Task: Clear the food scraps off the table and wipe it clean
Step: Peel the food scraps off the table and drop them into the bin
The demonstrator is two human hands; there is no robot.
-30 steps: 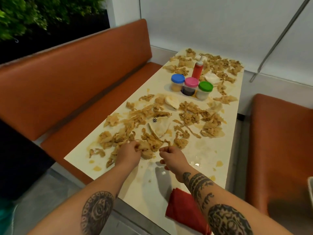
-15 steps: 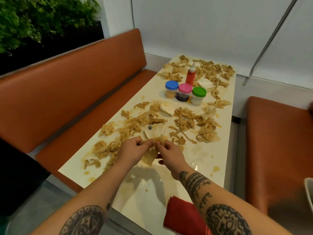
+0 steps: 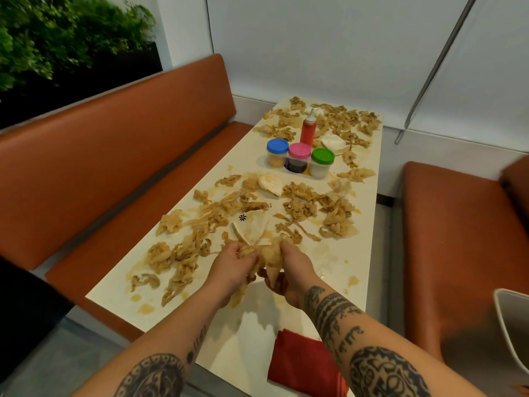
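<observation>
A long cream table point(image 3: 329, 282) is strewn with several tan, soggy food scraps point(image 3: 300, 202) and brown sauce smears. My left hand point(image 3: 232, 270) and my right hand point(image 3: 292, 273) meet above the near part of the table. Together they grip one bunched clump of scraps point(image 3: 267, 259), lifted off the surface, with strands hanging down below my left hand. A folded white wrapper point(image 3: 252, 229) lies just beyond the hands. A red cloth point(image 3: 300, 365) lies at the table's near edge, under my right forearm.
A caddy holds three jars with blue point(image 3: 277, 151), pink point(image 3: 299, 156) and green point(image 3: 322, 161) lids, with a red squeeze bottle point(image 3: 308, 130) behind. Orange benches point(image 3: 128, 156) flank the table. A white container rim point(image 3: 512, 325) shows at the right edge.
My two hands came together from separate spots on the table, gathered scraps into one clump and lifted it. The view shifted slightly.
</observation>
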